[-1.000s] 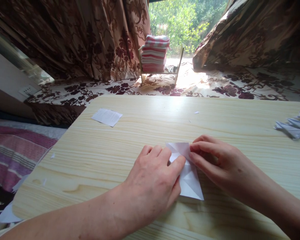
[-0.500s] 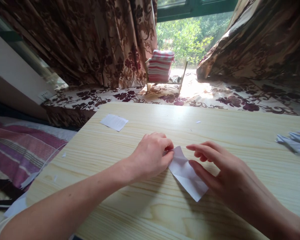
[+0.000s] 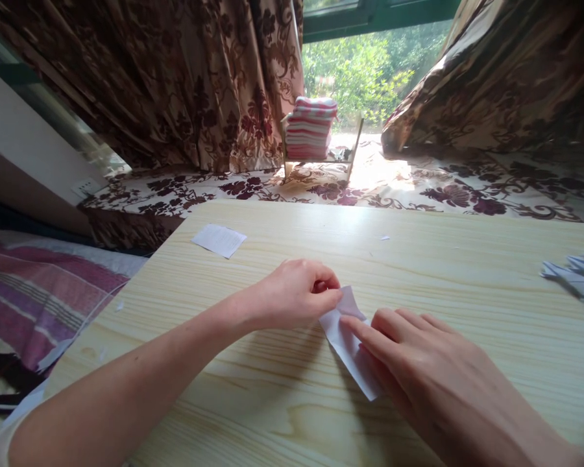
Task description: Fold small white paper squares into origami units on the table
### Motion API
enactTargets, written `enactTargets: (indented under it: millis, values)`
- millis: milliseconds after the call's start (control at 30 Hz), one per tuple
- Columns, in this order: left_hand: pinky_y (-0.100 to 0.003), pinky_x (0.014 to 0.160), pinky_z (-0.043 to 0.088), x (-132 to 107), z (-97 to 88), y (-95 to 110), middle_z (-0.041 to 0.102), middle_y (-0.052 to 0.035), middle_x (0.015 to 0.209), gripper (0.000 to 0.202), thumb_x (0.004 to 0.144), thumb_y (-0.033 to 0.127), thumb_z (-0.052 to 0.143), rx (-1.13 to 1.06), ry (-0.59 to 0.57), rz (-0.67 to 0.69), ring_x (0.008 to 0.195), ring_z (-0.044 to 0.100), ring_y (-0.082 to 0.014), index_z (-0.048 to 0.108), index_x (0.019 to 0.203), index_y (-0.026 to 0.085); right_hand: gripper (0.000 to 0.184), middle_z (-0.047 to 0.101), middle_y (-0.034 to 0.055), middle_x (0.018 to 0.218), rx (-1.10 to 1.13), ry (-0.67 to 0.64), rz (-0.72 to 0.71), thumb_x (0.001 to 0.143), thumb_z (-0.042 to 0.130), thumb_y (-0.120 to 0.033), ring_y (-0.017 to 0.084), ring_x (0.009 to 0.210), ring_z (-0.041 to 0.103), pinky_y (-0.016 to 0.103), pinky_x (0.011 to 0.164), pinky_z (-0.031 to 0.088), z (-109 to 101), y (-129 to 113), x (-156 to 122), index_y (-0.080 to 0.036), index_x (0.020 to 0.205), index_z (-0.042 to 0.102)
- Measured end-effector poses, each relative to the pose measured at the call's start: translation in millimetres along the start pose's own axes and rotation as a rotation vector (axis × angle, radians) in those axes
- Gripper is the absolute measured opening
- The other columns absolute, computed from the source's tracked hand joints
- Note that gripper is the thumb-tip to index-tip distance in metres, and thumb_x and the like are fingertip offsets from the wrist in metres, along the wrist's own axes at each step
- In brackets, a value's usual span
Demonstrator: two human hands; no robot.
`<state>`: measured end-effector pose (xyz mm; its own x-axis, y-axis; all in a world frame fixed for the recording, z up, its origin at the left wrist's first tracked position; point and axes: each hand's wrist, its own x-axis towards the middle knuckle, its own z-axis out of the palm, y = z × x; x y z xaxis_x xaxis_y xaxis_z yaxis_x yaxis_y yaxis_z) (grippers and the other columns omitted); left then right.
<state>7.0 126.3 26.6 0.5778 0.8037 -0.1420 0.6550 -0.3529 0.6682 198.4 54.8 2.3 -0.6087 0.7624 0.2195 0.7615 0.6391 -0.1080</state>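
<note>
A small folded white paper [image 3: 343, 334] lies on the light wooden table [image 3: 272, 402] in front of me. My left hand [image 3: 292, 295] pinches the paper's upper left corner between thumb and fingers. My right hand [image 3: 418, 363] lies over the paper's right side, fingers stretched out and pressing it flat, the index fingertip near the fold. Part of the paper is hidden under my right hand.
A white paper slip [image 3: 219, 239] lies at the table's far left. Several folded paper pieces [image 3: 571, 272] sit at the right edge. Behind the table are floral curtains [image 3: 175, 84], a window sill with a striped cloth stack [image 3: 309, 128], and a striped blanket [image 3: 34, 292] at left.
My left hand moved from lying on the paper to pinching its upper corner. My right hand slid down over the paper and flattened onto it. The paper now looks narrower.
</note>
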Motion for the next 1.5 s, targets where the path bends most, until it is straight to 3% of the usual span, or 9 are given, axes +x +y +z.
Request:
enactTargets:
  millis: [267, 700, 867, 1067, 1267, 1367, 1500]
  values:
    - [-0.022, 0.060, 0.040, 0.4, 6.9, 2.2, 0.066, -0.0024, 0.073, 0.023, 0.080, 0.016, 0.048, 0.076, 0.052, 0.081, 0.068, 0.056, -0.0125, 0.070, 0.074, 0.014, 0.041, 0.058, -0.0007, 0.072, -0.130, -0.050, -0.006, 0.074, 0.051, -0.006, 0.018, 0.061, 0.056, 0.032, 0.060, 0.032, 4.7, -6.6, -6.1, -0.022, 0.112, 0.053]
    - [-0.022, 0.058, 0.039, 2.1, 8.4, 0.2, 0.064, -0.0013, 0.069, 0.023, 0.080, 0.015, 0.047, 0.036, 0.054, 0.056, 0.067, 0.056, -0.0124, 0.068, 0.071, 0.014, 0.033, 0.059, 0.0008, 0.069, -0.166, -0.082, 0.024, 0.076, 0.046, -0.004, 0.018, 0.059, 0.058, 0.032, 0.058, 0.034, 5.0, -11.3, -6.6, -0.017, 0.105, 0.055]
    - [-0.022, 0.059, 0.039, 1.7, 7.9, 3.3, 0.064, -0.0005, 0.069, 0.022, 0.080, 0.017, 0.048, 0.036, 0.046, 0.035, 0.067, 0.055, -0.0123, 0.069, 0.074, 0.015, 0.027, 0.059, 0.0016, 0.067, -0.158, -0.091, 0.055, 0.077, 0.043, -0.002, 0.019, 0.057, 0.058, 0.032, 0.057, 0.035, 3.8, -13.9, -6.7, -0.019, 0.092, 0.057]
    - [-0.023, 0.067, 0.042, 2.6, 6.1, 6.4, 0.066, -0.0020, 0.075, 0.022, 0.078, 0.015, 0.049, 0.144, 0.027, 0.072, 0.074, 0.057, -0.0147, 0.071, 0.076, 0.016, 0.025, 0.059, 0.0014, 0.066, -0.150, -0.086, 0.039, 0.078, 0.043, -0.003, 0.019, 0.056, 0.058, 0.032, 0.056, 0.036, 3.7, -13.0, -8.9, -0.019, 0.093, 0.056]
    - [-0.026, 0.074, 0.041, 0.9, 5.0, 7.1, 0.064, -0.0016, 0.074, 0.024, 0.079, 0.015, 0.049, 0.193, 0.008, 0.104, 0.074, 0.057, -0.0146, 0.072, 0.076, 0.016, 0.017, 0.059, 0.0002, 0.062, -0.094, 0.006, 0.041, 0.080, 0.044, -0.008, 0.020, 0.052, 0.057, 0.031, 0.052, 0.036, -2.8, -7.6, -6.9, -0.023, 0.077, 0.052]
    - [-0.026, 0.075, 0.041, -0.3, 4.5, 7.1, 0.064, -0.0014, 0.074, 0.024, 0.080, 0.015, 0.049, 0.191, 0.007, 0.106, 0.074, 0.057, -0.0147, 0.072, 0.075, 0.017, 0.012, 0.058, -0.0010, 0.057, -0.006, 0.089, 0.107, 0.085, 0.043, -0.019, 0.018, 0.045, 0.056, 0.028, 0.046, 0.034, -2.4, -3.7, -5.1, -0.021, 0.083, 0.055]
    - [-0.030, 0.081, 0.041, -0.2, 5.0, 6.6, 0.064, -0.0016, 0.077, 0.022, 0.079, 0.015, 0.049, 0.223, 0.000, 0.104, 0.076, 0.057, -0.0154, 0.072, 0.077, 0.017, 0.010, 0.057, -0.0055, 0.054, 0.189, 0.010, 0.219, 0.086, 0.050, -0.025, 0.012, 0.039, 0.049, 0.022, 0.041, 0.031, 3.9, 1.6, -4.1, -0.022, 0.091, 0.057]
